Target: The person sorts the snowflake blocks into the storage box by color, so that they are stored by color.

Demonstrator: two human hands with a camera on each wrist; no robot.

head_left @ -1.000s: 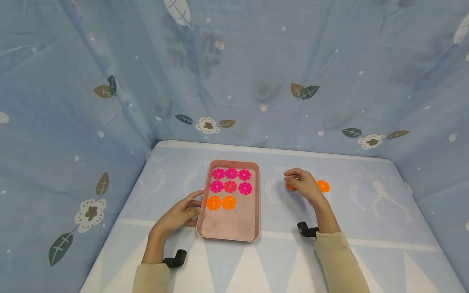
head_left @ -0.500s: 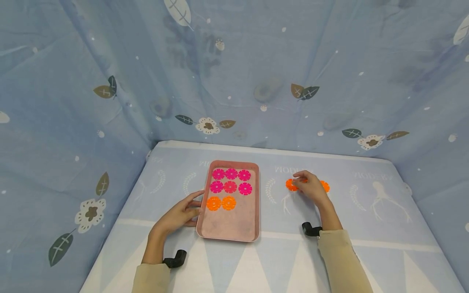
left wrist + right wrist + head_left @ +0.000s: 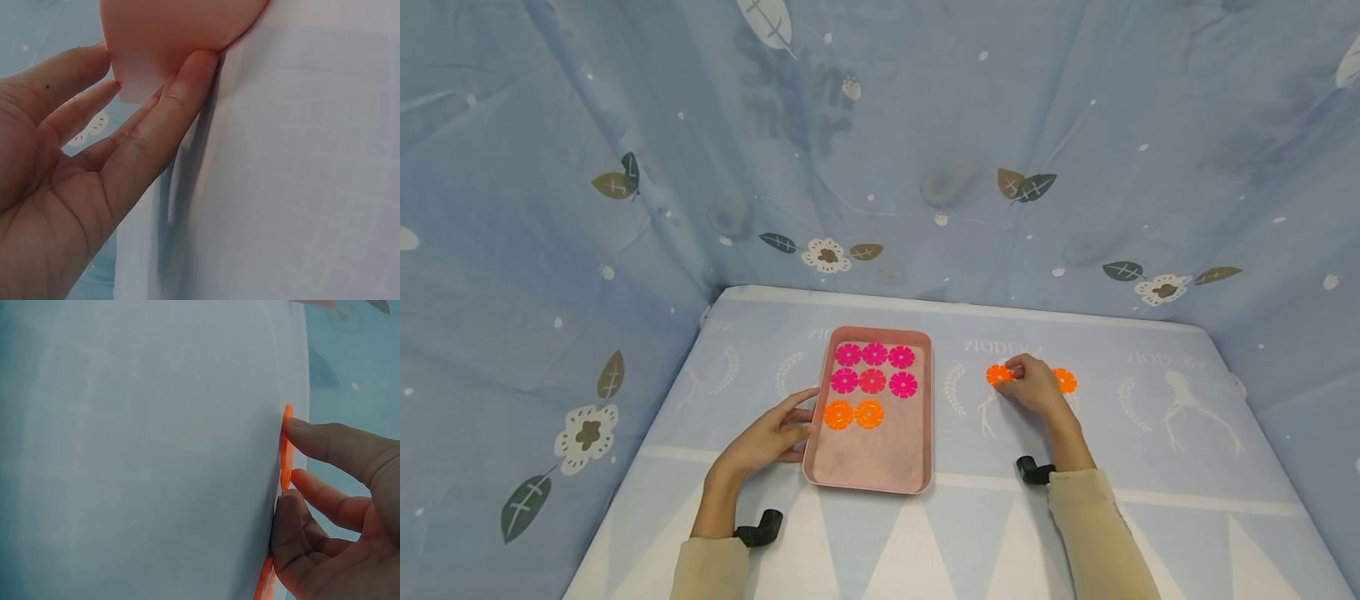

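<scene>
Pink tray (image 3: 872, 461): eight snowflake discs (image 3: 872, 381) (two orange) | left hand (image 3: 765, 442): fingers loose, touching tray | right hand (image 3: 1037, 387): pinching orange disc (image 3: 997, 375)

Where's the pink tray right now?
In the head view, the pink tray lies on the table, its left side touching the left hand, left of the right hand.

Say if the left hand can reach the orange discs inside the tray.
Probably yes: the left hand touches the tray's side near the orange discs; only the rim lies between.
</scene>
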